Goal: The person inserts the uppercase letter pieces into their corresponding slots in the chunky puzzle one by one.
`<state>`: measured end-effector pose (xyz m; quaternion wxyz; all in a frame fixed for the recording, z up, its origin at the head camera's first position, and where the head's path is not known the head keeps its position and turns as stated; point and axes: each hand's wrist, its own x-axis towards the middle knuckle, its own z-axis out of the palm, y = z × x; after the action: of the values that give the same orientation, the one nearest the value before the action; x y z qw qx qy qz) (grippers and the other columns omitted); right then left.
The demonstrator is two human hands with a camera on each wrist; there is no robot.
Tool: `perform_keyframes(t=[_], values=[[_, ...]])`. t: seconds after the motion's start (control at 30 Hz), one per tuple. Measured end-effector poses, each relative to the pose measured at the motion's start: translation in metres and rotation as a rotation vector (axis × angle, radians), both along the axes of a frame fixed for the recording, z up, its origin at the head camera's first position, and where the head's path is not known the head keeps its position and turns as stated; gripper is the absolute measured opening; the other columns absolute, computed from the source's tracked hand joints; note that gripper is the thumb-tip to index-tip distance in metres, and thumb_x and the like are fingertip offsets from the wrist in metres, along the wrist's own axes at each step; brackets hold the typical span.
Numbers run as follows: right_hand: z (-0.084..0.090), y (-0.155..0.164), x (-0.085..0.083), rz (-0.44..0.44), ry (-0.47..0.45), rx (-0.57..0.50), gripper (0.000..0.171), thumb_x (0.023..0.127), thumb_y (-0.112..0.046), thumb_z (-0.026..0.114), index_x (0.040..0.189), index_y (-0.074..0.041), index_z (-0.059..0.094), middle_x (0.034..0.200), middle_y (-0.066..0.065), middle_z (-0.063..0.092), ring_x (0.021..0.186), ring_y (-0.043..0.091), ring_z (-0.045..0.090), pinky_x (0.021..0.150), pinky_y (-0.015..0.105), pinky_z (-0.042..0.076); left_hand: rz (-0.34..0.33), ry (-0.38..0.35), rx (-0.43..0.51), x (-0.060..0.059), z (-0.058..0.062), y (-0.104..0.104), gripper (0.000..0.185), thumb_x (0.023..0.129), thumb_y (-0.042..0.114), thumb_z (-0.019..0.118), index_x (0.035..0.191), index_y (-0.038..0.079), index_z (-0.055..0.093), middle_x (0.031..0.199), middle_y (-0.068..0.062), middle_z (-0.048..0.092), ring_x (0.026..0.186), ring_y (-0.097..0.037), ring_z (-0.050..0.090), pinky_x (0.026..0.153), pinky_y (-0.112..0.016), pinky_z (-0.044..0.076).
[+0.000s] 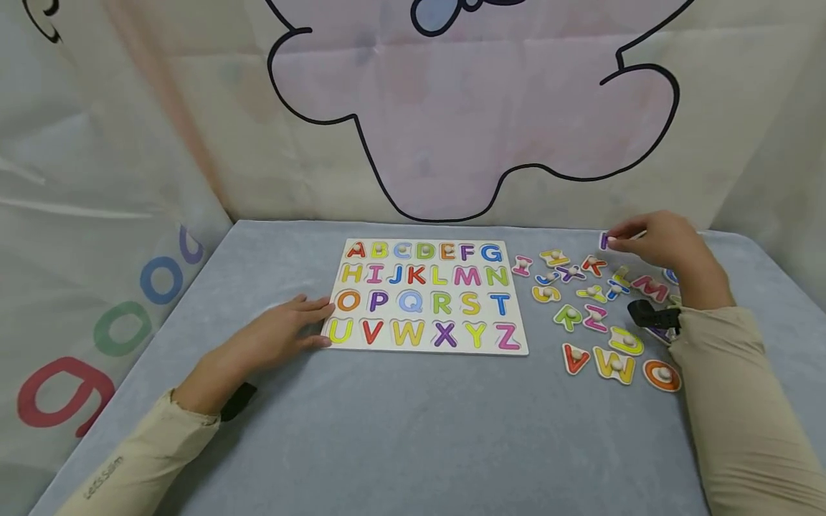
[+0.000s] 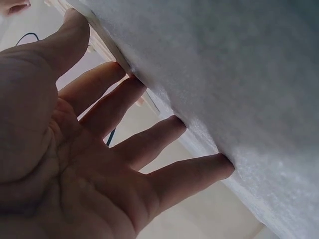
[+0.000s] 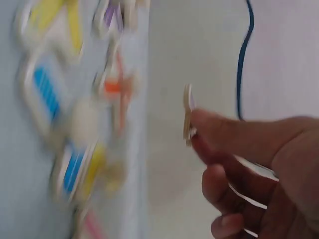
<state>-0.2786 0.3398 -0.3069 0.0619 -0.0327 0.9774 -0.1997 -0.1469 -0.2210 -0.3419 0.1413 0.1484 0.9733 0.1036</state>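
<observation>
The alphabet board (image 1: 426, 295) lies flat on the grey table (image 1: 400, 430), its letter slots showing printed letters A to Z. The left hand (image 1: 284, 333) rests flat on the table at the board's lower left corner, fingers straight and spread, fingertips (image 2: 174, 124) touching the board's edge; it holds nothing. The right hand (image 1: 658, 240) is raised to the right of the board, beyond the far edge of the loose letters. Its thumb and fingers pinch a thin letter piece (image 1: 606, 241) clear of the table; the right wrist view shows this piece (image 3: 188, 113) edge-on, and which letter it is cannot be told. A scatter of loose letter pieces (image 1: 596, 315) lies on the table just right of the board, among them a W (image 1: 614, 364) and an orange O (image 1: 662, 375) nearest the person.
</observation>
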Motion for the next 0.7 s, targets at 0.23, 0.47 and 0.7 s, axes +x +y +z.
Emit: perform_keyframes(t=[0.23, 0.47, 0.7], values=[[0.016, -0.067, 0.0, 0.155, 0.073, 0.005, 0.037, 0.095, -0.035, 0.067, 0.118, -0.006, 0.071, 0.114, 0.02, 0.07, 0.103, 0.035, 0.06, 0.071, 0.034, 0.047, -0.005, 0.026, 0.003, 0.002, -0.004, 0.001, 0.069, 0.091, 0.036, 0.071, 0.15, 0.011, 0.044, 0.158, -0.011, 0.04, 0.146, -0.05, 0.03, 0.113, -0.063, 0.033], [0.021, -0.127, 0.002, 0.235, 0.063, 0.024, 0.028, 0.093, -0.027, 0.068, 0.114, -0.008, 0.073, 0.111, 0.016, 0.072, 0.098, 0.03, 0.06, 0.075, 0.038, 0.049, -0.031, 0.064, 0.024, 0.005, -0.004, 0.0, 0.065, 0.093, 0.035, 0.069, 0.149, 0.01, 0.046, 0.156, -0.012, 0.043, 0.143, -0.051, 0.033, 0.112, -0.063, 0.034], [0.027, -0.172, -0.003, 0.22, 0.043, -0.002, 0.027, 0.095, -0.026, 0.066, 0.116, -0.011, 0.073, 0.115, 0.014, 0.071, 0.106, 0.031, 0.058, 0.088, 0.048, 0.05, -0.024, 0.058, 0.018, 0.004, -0.006, -0.001, 0.068, 0.092, 0.035, 0.07, 0.149, 0.01, 0.045, 0.156, -0.012, 0.043, 0.144, -0.051, 0.033, 0.112, -0.063, 0.034]])
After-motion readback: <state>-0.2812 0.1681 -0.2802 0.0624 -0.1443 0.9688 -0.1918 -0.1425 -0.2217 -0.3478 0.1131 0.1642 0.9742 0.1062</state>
